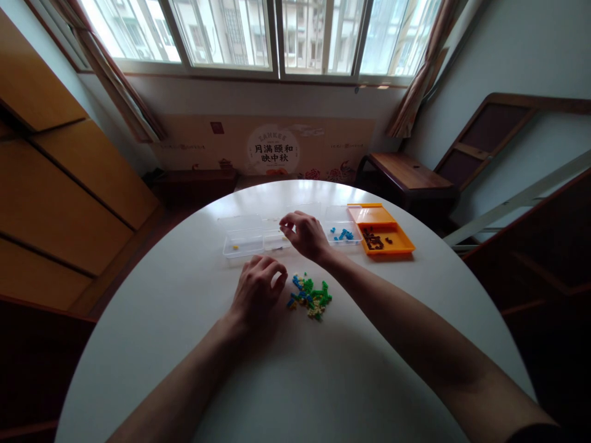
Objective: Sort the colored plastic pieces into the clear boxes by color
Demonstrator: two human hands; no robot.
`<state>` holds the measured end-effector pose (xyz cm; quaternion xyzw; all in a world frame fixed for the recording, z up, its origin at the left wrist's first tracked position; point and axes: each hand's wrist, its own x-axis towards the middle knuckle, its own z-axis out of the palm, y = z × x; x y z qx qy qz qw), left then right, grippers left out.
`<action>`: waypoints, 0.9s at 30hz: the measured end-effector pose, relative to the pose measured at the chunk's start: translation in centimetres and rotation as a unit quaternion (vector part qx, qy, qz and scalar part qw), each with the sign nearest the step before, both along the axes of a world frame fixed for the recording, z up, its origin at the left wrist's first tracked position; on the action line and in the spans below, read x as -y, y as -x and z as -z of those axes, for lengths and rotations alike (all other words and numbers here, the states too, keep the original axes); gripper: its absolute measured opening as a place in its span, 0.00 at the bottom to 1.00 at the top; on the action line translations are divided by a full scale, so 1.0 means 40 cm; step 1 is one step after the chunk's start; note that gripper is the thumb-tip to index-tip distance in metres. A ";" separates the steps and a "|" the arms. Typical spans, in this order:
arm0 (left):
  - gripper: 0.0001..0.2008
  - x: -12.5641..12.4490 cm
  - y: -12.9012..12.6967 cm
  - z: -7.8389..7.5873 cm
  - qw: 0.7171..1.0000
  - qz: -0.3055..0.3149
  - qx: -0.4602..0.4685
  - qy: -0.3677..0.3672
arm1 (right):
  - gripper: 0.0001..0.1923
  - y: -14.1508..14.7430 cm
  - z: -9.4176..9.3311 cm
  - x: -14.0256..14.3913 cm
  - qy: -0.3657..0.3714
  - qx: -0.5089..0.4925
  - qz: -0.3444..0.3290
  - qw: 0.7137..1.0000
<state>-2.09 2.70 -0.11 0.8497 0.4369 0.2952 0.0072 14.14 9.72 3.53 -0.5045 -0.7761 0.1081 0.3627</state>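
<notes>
A small pile of green, blue and yellow toy bricks (310, 295) lies on the round white table (184, 320). My left hand (257, 289) rests on the table just left of the pile, fingers curled, thumb near the bricks; whether it holds a brick is hidden. My right hand (303, 235) hovers above the clear plastic boxes, thumb and fingers pinched together over the middle clear box (276, 239); any piece between them is too small to see. The left clear box (242, 242) holds a tiny yellow piece.
A clear box with blue bricks (342, 232) and an orange box with dark bricks (382, 237) sit to the right. Behind the table stand a dark wooden bench (406, 175), wooden cabinets on the left (69, 184) and a window.
</notes>
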 end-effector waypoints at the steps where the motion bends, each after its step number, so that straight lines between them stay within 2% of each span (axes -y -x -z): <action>1: 0.05 0.000 0.000 0.000 1.000 -0.001 0.001 0.001 | 0.08 0.002 -0.002 -0.009 -0.002 -0.021 0.011 1.000; 5: 0.05 0.000 0.000 0.001 1.000 -0.002 0.005 0.013 | 0.07 -0.021 0.019 -0.006 -0.001 -0.072 0.015 0.997; 9: 0.05 0.002 -0.002 0.005 1.000 0.007 0.001 0.026 | 0.05 -0.075 0.053 0.050 0.011 -0.095 0.000 0.995; 13: 0.12 0.002 -0.004 0.005 0.997 0.044 -0.038 0.042 | 0.05 -0.121 0.074 0.111 0.031 -0.097 -0.014 0.995; 16: 0.13 0.002 -0.005 0.004 0.996 0.055 -0.060 0.047 | 0.05 -0.138 0.086 0.137 0.038 -0.097 -0.020 0.994; 20: 0.09 0.003 -0.008 0.001 0.998 0.034 -0.043 0.037 | 0.06 -0.133 0.099 0.142 0.051 -0.078 -0.026 0.995; 24: 0.05 0.005 -0.010 -0.002 0.998 0.018 -0.034 0.039 | 0.08 -0.106 0.097 0.135 0.075 -0.011 -0.097 0.992; 27: 0.05 0.007 -0.010 -0.002 0.998 0.019 -0.035 0.041 | 0.07 -0.084 0.089 0.131 0.094 0.051 -0.124 0.986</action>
